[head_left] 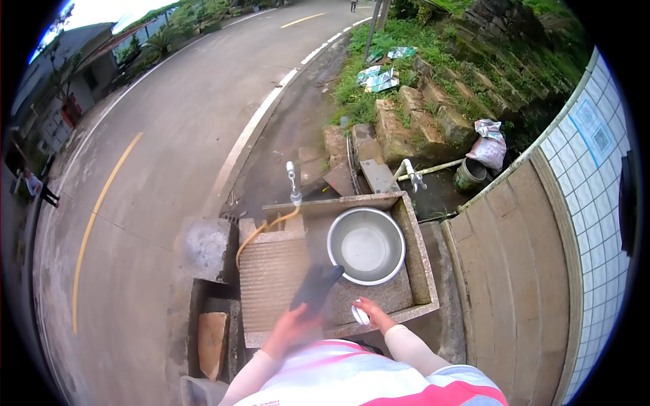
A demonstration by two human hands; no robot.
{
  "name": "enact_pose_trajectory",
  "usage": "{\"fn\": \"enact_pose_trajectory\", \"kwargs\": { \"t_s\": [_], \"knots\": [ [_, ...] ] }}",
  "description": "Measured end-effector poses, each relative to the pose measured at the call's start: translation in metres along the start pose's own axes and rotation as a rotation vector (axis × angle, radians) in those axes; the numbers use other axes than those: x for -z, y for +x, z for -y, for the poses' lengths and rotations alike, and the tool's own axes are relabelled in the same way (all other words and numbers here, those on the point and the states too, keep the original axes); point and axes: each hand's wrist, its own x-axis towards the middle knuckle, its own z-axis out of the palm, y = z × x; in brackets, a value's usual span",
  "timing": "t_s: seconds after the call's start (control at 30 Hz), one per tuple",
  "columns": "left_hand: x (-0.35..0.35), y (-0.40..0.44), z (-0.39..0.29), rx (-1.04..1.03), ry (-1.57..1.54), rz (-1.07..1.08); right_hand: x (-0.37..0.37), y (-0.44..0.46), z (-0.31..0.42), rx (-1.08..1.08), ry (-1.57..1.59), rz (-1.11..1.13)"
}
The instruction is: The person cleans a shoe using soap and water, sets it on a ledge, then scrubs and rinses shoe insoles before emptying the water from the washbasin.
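My left hand [294, 326], blurred by motion, is closed on the lower end of a dark grey, soft-looking item [315, 287]. That item stretches up over the edge between the ribbed washboard slab [271, 271] and the basin of the stone sink [424, 271]. In my right hand [372, 310] is a small white object [359, 313], held above the sink's front edge; its kind is unclear. A round metal bowl [367, 245] stands in the sink just beyond both hands, with a pale, shiny inside.
An orange hose [254, 238] runs from a tap [292, 181] along the slab's far left. Another tap [412, 176] sticks out behind the sink. A bucket [470, 176] and a sack [489, 145] stand near the tiled wall [596, 196]. A road [169, 108] passes on the left.
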Motion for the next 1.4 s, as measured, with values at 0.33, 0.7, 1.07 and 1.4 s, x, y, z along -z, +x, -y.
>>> {"fn": "enact_pose_trajectory", "kwargs": {
  "t_s": [0.33, 0.7, 1.07, 1.4],
  "knots": [
    [-0.027, 0.03, 0.008, -0.098, 0.001, -0.157, 0.045, 0.004, -0.01, -0.053, 0.028, 0.059],
    [0.038, 0.059, -0.085, -0.998, 1.209, -0.679, 0.074, 0.061, -0.021, -0.112, -0.26, 0.096],
    [0.141, 0.071, -0.043, -0.148, 2.249, -0.684, 0.102, 0.153, 0.014, 0.024, -0.286, 0.077],
    [0.112, 0.077, -0.026, -0.112, 2.096, -0.852, 0.103, 0.235, 0.039, 0.253, -0.659, -0.219]
  ]
}}
